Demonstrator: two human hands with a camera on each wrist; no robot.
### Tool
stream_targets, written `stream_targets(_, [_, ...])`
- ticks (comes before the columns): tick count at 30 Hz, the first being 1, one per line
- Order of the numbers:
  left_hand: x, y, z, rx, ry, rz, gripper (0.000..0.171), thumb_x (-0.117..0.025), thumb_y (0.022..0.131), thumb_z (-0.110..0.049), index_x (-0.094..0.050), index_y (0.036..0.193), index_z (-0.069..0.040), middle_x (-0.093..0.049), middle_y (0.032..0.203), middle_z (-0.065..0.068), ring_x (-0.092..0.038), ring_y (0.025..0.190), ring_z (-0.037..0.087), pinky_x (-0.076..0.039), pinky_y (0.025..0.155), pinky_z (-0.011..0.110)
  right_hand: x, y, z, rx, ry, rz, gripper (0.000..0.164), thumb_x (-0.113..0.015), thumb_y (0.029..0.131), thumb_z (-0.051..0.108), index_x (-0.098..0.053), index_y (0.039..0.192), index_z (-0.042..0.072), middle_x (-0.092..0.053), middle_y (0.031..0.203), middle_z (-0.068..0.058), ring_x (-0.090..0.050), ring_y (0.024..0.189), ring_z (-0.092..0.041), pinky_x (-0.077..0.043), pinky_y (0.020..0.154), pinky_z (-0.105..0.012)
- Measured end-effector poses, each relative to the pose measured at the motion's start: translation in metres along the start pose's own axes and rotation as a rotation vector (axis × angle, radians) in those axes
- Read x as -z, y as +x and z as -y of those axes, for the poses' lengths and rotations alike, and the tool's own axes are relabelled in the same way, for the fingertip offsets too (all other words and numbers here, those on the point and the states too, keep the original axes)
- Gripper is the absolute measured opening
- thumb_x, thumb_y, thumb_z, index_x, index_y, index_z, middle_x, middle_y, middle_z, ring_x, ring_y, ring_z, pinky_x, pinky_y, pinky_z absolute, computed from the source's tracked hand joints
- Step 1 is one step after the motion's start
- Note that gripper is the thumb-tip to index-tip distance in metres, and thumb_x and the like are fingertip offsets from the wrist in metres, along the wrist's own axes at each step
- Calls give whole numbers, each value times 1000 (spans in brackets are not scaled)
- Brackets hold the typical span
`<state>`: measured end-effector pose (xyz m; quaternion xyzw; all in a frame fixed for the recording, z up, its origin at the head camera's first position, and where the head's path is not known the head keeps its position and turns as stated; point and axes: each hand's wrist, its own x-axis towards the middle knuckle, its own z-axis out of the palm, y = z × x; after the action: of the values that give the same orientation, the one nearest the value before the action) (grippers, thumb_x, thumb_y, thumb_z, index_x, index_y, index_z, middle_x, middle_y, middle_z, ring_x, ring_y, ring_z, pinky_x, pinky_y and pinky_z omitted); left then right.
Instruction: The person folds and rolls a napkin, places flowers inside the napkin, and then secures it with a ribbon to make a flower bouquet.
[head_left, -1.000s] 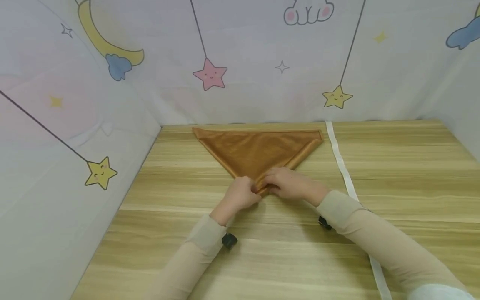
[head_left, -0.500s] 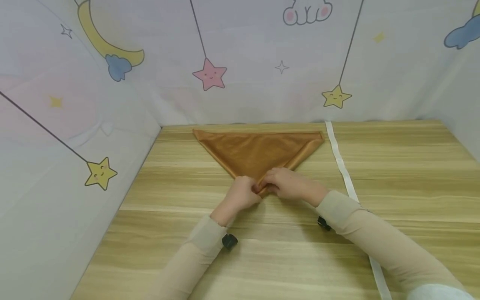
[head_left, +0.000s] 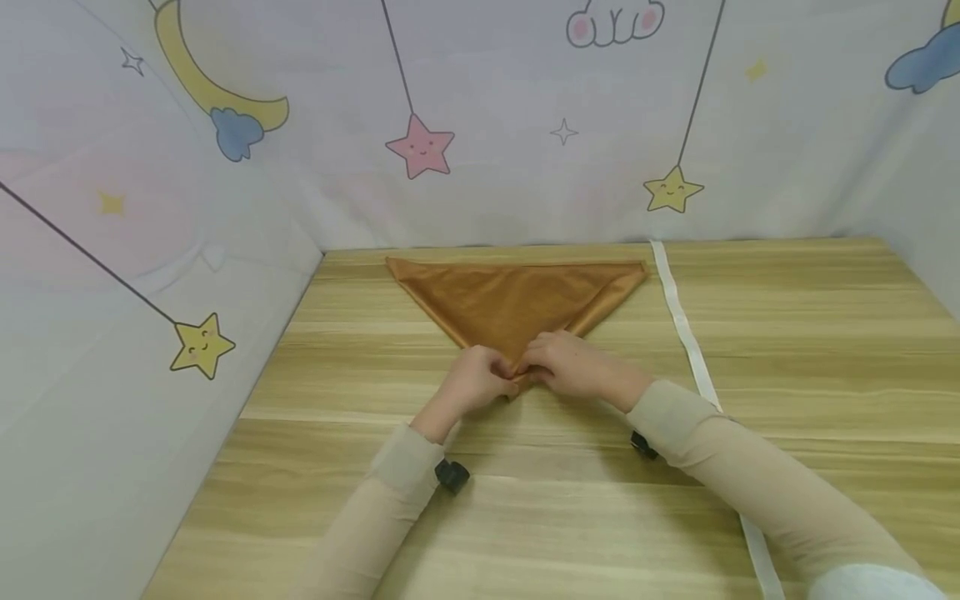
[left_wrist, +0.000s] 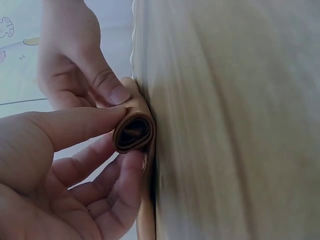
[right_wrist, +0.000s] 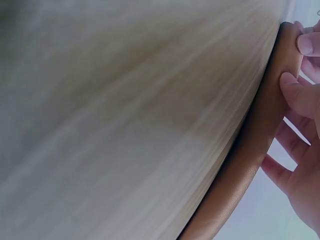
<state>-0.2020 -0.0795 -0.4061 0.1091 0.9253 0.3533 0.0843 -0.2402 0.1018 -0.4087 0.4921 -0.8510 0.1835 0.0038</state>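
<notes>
A brown satiny cloth (head_left: 510, 300) lies as a triangle on the table, its long side at the back and its point towards me. Its right slanting side is rolled into a tube. At the near point my left hand (head_left: 474, 379) pinches the roll between thumb and fingers. The left wrist view shows the open end of the coiled roll (left_wrist: 134, 132) between them. Close to its right, my right hand (head_left: 573, 364) pinches the same roll, thumb on the near side. In the right wrist view the rolled edge (right_wrist: 240, 165) runs as a smooth tube to both hands.
A white strip (head_left: 690, 346) runs along the wooden table (head_left: 817, 367) to the right of the cloth, passing under the right forearm. A printed fabric wall (head_left: 510, 200) closes off the back, and another stands at the left.
Both hands keep hold of the roll near the cloth's point. My left hand and wrist have shifted slightly to the left and away from me; my right hand has moved very little.
</notes>
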Motion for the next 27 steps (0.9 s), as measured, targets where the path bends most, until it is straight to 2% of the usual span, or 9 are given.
stream_targets(8, [-4,-4,-9,-40,66,-39,23,-79,59,-12,-57,60,-9,-46,57,-5,-40,54,9,-34,50,22,-1,2,0,-29,-23,-21,13,-61,83,9,-67,94,14,-64,87,3,-56,84,-15,-45,78,-33])
stream_targets(13, [-3,-5,-12,-46,112,-29,20,-77,59,-7,-58,58,-9,-46,55,-6,-39,53,9,-34,50,20,0,2,0,-11,-10,-25,14,-60,83,8,-66,92,15,-64,86,4,-56,84,-15,-45,77,-32])
stream_targets(17, [-1,-3,-9,-37,78,-3,17,-73,63,-6,-57,56,-9,-42,52,-6,-34,48,8,-30,46,20,1,2,2,8,1,-18,11,-62,83,14,-67,94,15,-61,87,3,-55,82,-13,-45,76,-31])
stream_targets(20, [1,-1,-5,-28,35,23,12,-71,66,-7,-61,58,-8,-44,51,-7,-33,46,7,-29,45,20,2,1,2,12,-2,2,16,-66,80,14,-66,96,15,-58,88,3,-52,82,-14,-44,76,-31])
stream_targets(24, [4,1,-1,-5,-6,50,6,-71,67,-10,-67,63,-8,-53,54,-5,-38,48,8,-34,46,20,2,0,3,21,-22,10,18,-67,80,15,-66,98,14,-58,89,2,-52,84,-14,-43,77,-32])
stream_targets(27, [5,1,0,26,-17,54,4,-72,68,-12,-69,66,-10,-59,61,-4,-44,54,8,-38,51,21,-1,1,3,14,-26,18,16,-63,83,20,-66,98,16,-61,90,3,-53,85,-13,-43,78,-32])
